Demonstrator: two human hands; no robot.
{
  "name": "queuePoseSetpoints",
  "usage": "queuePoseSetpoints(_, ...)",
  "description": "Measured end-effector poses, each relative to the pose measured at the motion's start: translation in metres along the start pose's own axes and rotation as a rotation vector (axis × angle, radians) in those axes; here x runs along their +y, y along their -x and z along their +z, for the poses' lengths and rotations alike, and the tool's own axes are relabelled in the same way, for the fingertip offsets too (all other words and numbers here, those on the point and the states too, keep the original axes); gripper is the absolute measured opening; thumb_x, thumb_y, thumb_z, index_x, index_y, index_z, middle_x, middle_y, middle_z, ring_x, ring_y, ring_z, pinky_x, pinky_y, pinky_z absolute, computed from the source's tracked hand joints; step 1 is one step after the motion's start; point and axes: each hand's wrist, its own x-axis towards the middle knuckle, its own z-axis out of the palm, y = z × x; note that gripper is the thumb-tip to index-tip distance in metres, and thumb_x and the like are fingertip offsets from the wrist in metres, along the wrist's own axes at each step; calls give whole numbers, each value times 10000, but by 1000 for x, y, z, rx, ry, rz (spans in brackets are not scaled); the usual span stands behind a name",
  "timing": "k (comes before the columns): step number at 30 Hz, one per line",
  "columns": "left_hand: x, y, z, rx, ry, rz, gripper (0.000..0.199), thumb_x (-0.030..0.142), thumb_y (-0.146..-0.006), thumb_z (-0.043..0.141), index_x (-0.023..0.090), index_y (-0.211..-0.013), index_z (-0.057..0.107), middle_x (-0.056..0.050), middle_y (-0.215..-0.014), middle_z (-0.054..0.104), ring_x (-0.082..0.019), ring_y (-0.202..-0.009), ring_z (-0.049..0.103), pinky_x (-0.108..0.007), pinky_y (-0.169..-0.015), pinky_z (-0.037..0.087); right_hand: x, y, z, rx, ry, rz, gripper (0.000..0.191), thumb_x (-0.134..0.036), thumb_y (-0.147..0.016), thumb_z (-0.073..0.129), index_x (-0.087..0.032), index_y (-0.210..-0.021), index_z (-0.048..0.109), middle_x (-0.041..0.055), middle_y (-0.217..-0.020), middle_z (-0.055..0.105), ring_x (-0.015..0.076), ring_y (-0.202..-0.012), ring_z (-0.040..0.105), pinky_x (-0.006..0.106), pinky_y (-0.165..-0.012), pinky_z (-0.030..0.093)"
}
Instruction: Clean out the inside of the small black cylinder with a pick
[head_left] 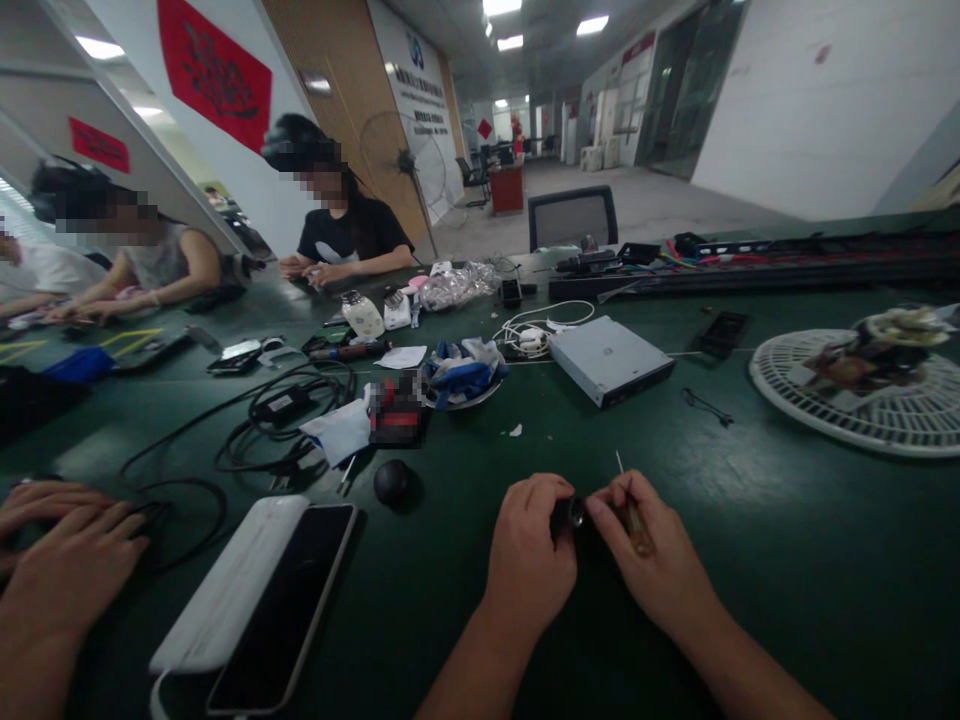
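My left hand (529, 545) is closed around a small black part (568, 513) with a shiny round end that faces my right hand. Most of this part is hidden by my fingers. My right hand (664, 560) grips a screwdriver with an amber handle (637, 532), its thin metal shaft pointing up and away from me. The thumb and fingertips of my right hand are close to the shiny end of the black part; whether they touch it I cannot tell. Both hands are just above the dark green table (750, 530).
To the left lie a phone (289, 600), a white slab (232, 580), a black knob-like ball (391, 483) and coiled cables (225, 440). Ahead are a grey disc drive (611, 355) and a blue-and-white cloth bundle (465, 370). A white fan grille (810, 400) sits right. Another person's hands (75, 550) rest far left.
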Motion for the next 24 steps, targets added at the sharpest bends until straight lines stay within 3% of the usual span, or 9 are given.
queuePoseSetpoints(2,0,-1,0,51,-41,-44,339,-37,-797,536,220,-1013,587,-33,-1041,657,-221,-1010,600,-420,-915,487,3,0,-1,71,-85,-18,181,-429,-1007,487,-251,-991,515,24,-857,665,200,-737,632,311,-656,487)
queuePoseSetpoints(5,0,-3,0,90,-98,-106,373,-43,-786,544,224,-1042,590,-34,-1048,655,-237,-1018,596,-442,-910,481,10,-1,-6,169,-193,-74,296,-451,-1039,407,-252,-1103,616,23,-853,619,195,-733,591,322,-687,476)
queuePoseSetpoints(10,1,-5,-1,92,-140,-122,362,-33,-769,569,223,-1022,605,-27,-1031,658,-241,-1003,602,-467,-924,469,15,0,-13,172,-407,-152,521,-379,-1062,353,-226,-740,734,50,-765,644,209,-754,578,339,-693,429)
queuePoseSetpoints(13,3,-4,-3,74,-119,-96,356,-26,-773,571,221,-1027,608,-27,-1026,668,-240,-1016,607,-477,-941,467,14,1,-14,104,-480,-156,530,-347,-1051,377,-221,-694,748,50,-658,636,219,-724,581,347,-683,420)
queuePoseSetpoints(17,6,-3,-4,14,-78,-14,369,-31,-762,582,221,-1030,612,-28,-1020,679,-234,-1016,615,-463,-936,478,12,1,-13,59,-453,-94,507,-375,-1039,403,-210,-703,745,57,-701,661,215,-694,581,345,-654,428)
queuePoseSetpoints(24,3,-4,-3,84,-108,-36,348,-24,-774,595,221,-1021,619,-31,-1019,679,-234,-1009,611,-465,-931,472,9,1,-14,7,-393,-109,537,-383,-1031,405,-213,-614,697,46,-620,623,210,-659,571,340,-644,424)
